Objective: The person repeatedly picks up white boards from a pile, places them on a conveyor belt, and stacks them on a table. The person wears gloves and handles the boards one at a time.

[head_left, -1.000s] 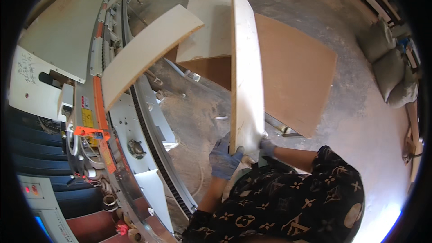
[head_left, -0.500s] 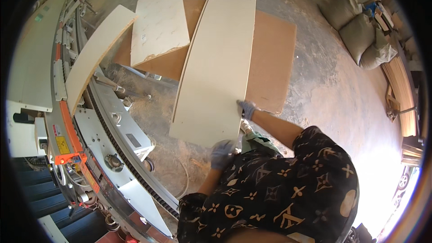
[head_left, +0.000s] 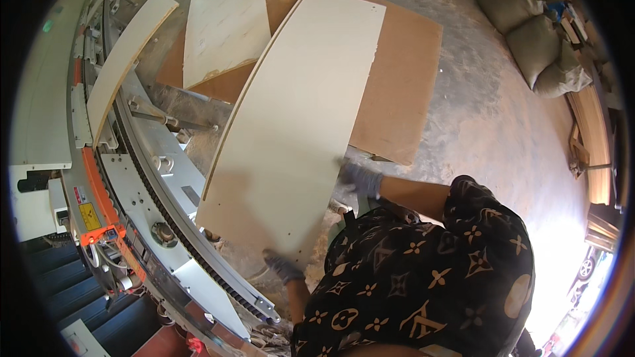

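While gripping a long cream-coloured wooden panel (head_left: 291, 125), the gloved left hand (head_left: 284, 267) clasps its near edge. The gloved right hand (head_left: 360, 178) clamps its side edge

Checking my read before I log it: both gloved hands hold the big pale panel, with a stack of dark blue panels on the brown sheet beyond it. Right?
Not quite. In the head view the left hand and right hand do grip the big pale panel, but what lies on the brown sheet beyond it is a single pale panel, not a stack of dark blue ones.
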`<state>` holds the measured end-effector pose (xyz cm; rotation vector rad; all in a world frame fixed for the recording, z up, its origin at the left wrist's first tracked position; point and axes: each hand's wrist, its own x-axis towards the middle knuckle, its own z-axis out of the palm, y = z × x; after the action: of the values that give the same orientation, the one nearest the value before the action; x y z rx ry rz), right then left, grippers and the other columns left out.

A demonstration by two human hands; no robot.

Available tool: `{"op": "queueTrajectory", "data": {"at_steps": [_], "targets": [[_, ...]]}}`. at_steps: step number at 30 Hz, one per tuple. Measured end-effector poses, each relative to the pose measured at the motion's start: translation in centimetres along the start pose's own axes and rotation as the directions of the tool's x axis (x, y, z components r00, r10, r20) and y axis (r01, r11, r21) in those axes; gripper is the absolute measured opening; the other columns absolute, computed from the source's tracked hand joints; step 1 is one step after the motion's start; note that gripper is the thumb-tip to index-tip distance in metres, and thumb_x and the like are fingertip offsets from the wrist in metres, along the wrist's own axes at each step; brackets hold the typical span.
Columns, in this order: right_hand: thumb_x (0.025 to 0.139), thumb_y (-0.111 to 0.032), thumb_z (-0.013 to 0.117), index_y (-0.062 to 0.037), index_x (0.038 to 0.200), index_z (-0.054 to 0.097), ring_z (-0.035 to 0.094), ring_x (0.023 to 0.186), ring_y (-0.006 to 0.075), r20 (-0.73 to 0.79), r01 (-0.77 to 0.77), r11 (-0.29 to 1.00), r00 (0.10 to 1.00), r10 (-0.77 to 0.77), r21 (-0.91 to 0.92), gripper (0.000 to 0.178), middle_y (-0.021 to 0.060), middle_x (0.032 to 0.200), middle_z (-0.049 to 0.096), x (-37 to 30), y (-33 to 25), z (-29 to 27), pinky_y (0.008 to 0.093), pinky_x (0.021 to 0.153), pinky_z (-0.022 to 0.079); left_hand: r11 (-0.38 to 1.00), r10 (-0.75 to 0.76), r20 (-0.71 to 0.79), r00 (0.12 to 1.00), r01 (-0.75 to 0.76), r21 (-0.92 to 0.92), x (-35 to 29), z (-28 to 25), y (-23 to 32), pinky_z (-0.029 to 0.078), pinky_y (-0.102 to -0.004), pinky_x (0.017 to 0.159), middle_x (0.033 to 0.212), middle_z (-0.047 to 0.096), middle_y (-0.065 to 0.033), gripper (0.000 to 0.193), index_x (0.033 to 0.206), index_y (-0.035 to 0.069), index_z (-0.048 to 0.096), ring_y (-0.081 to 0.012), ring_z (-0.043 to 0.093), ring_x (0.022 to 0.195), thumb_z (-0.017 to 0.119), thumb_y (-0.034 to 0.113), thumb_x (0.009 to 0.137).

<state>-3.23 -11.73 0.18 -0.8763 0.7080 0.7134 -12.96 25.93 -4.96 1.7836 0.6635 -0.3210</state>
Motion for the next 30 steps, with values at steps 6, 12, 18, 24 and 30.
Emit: {"op": "queueTrajectory", "data": {"at_steps": [6,12,18,24,30], "targets": [[0.092,-0.050,0.041,0.0020,0.138,0.029,0.029,0.131,0.0377,-0.325,0.228,0.312,-0.023,-0.945,-0.923,0.071,0.0250,0.142,0.030,6.1,-16.4,-10.3,0.0408,0.107,0.027,0.393,0.059,-0.077,0.995,0.048,0.918,-8.3,-5.5,7.9,0.032,-0.0335,0.101,0.128,0.048,-0.0119,0.042,0.130,0.004,0.042,-0.0235,0.045,0.117,0.035,0.028,0.096],[0.093,-0.045,0.041,-0.0083,0.137,0.031,0.042,0.120,0.0354,-0.312,0.486,0.518,0.444,-0.840,-0.704,0.059,0.0247,0.139,0.035,12.1,-9.7,-12.8,0.0410,0.098,0.037,0.843,0.125,-0.087,0.988,-0.060,0.535,-10.2,-17.8,5.5,0.037,-0.0319,0.097,0.121,0.052,-0.0099,0.037,0.125,0.005,0.046,-0.0193,0.048,0.113,0.036,0.026,0.096],[0.074,-0.075,0.049,-0.0071,0.114,0.055,0.057,0.095,0.0308,-0.369,0.415,0.893,0.868,-0.331,0.176,0.079,0.0163,0.106,0.059,11.1,-9.5,-13.6,0.0420,0.080,0.049,0.955,0.236,-0.583,0.777,-0.074,0.288,-5.7,-28.4,6.8,0.042,-0.0368,0.091,0.113,0.057,-0.0126,0.048,0.125,0.007,0.048,-0.0261,0.053,0.105,0.053,0.035,0.085],[0.096,-0.034,0.033,-0.0085,0.139,0.035,0.042,0.127,0.0239,0.312,0.413,0.885,0.830,-0.463,0.215,0.049,0.0081,0.139,0.043,15.8,-13.6,-11.2,0.0373,0.105,0.036,0.939,0.107,-0.782,0.614,0.197,0.283,1.5,-29.5,3.5,0.047,-0.0416,0.086,0.105,0.062,-0.0153,0.064,0.125,0.009,0.050,-0.0328,0.059,0.097,0.069,0.043,0.075],[0.089,-0.034,0.057,-0.0109,0.114,0.059,0.061,0.098,0.0215,-0.188,0.290,0.882,0.954,-0.235,0.371,0.034,0.0058,0.110,0.064,9.3,-10.8,-12.1,0.0375,0.082,0.053,0.882,-0.107,-0.975,0.194,0.471,-0.003,-2.9,-16.4,12.6,0.027,-0.0383,0.109,0.148,0.020,-0.0158,0.111,0.144,0.016,0.016,-0.0303,0.021,0.136,0.080,0.049,0.060]]}}
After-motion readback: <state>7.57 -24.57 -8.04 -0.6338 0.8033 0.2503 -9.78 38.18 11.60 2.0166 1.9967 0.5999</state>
